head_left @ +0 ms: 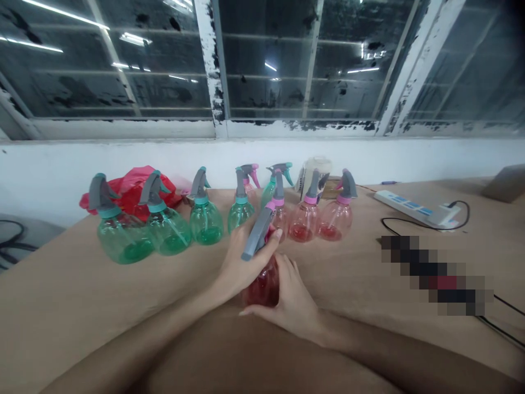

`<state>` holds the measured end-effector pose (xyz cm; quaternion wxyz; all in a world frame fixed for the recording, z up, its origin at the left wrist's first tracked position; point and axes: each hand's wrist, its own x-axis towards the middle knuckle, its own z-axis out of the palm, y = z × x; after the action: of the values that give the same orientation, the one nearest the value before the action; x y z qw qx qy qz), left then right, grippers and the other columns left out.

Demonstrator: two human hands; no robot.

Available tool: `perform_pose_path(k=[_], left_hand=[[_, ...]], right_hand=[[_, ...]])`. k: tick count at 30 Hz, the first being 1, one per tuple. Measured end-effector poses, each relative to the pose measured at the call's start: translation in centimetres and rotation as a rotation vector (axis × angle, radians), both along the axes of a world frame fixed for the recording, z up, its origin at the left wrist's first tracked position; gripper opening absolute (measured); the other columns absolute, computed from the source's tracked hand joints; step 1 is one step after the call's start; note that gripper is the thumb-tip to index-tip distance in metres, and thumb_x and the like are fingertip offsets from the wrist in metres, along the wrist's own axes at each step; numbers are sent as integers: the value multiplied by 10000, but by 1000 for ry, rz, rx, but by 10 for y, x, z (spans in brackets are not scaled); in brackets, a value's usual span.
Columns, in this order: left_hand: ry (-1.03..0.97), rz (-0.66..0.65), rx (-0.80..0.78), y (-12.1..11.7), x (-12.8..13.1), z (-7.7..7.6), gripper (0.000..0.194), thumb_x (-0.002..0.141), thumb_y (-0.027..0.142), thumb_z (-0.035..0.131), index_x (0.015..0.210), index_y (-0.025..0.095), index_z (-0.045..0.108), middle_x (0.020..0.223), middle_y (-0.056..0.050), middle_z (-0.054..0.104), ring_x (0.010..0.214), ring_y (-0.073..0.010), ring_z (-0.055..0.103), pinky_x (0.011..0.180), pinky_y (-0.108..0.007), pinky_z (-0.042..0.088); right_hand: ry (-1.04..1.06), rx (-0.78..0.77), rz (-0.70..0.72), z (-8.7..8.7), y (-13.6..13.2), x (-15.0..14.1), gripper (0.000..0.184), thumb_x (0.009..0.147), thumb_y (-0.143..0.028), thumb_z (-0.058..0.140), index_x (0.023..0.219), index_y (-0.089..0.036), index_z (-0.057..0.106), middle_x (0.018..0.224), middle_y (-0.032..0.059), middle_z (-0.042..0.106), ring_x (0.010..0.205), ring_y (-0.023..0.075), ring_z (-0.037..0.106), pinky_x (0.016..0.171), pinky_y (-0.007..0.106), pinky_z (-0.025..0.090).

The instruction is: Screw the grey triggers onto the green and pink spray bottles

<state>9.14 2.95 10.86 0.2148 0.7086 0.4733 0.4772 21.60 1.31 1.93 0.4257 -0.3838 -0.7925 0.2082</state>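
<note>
Both hands met over a pink spray bottle (262,284) that stood on the brown worktop (82,306) near its front edge, about midway between the left and right edges. The right hand (293,298) was wrapped around the bottle's round body from the right side, fingers curled about it and fingertips reaching under its front. The left hand (241,262) was closed on the bottle's grey trigger head (257,234), thumb lying along the top of it, with the nozzle tilted toward the far edge.

Behind the held bottle, a row of spray bottles stood toward the far edge of the worktop, along the white wall (49,169). Four green bottles (164,230) with grey and teal heads took up the left part of the row, set just beside one another, some touching. Three pink bottles (320,219) with grey and pink heads stood at the right part. Two more trigger heads showed behind the middle of the row. A red plastic bag (135,186) lay crumpled at the far left corner behind the green bottles. A pale container (315,167) stood behind the pink ones against the wall.

Toward the right edge, a white power strip (414,208) lay with a black cable (459,219) looping from it. A pixelated patch covered something on the worktop nearer the front on the right. Above the wall ran a window (262,65) with peeling white frames.
</note>
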Motion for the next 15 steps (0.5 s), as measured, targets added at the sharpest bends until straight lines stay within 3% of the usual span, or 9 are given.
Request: perform_pose_path(k=[5,12,15], left_hand=[[-16,-6,26,2,0,-1,143,856,331,566,916,208,604,811,-21,666,750,-176,628,697,-314,513],[22,66,36,0,-1,-9,125,843,325,567,833,203,592,734,-8,640,708,-178,612,639,-304,495],[-15,29,33,-1,0,-8,147,855,328,568,915,201,613,803,-23,662,746,-182,624,692,-319,509]], right_hand=[[19,-53,-6,2,-1,1,932,550,-469,852,1307,-247,355,1222,115,542,1119,349,523,955,561,427],[4,-46,2,2,0,3,895,592,-502,819,1306,-234,351,1227,119,539,1134,345,511,965,562,411],[-1,-55,-3,1,0,3,896,591,-509,816,1305,-236,348,1235,119,537,1141,348,510,962,561,416]])
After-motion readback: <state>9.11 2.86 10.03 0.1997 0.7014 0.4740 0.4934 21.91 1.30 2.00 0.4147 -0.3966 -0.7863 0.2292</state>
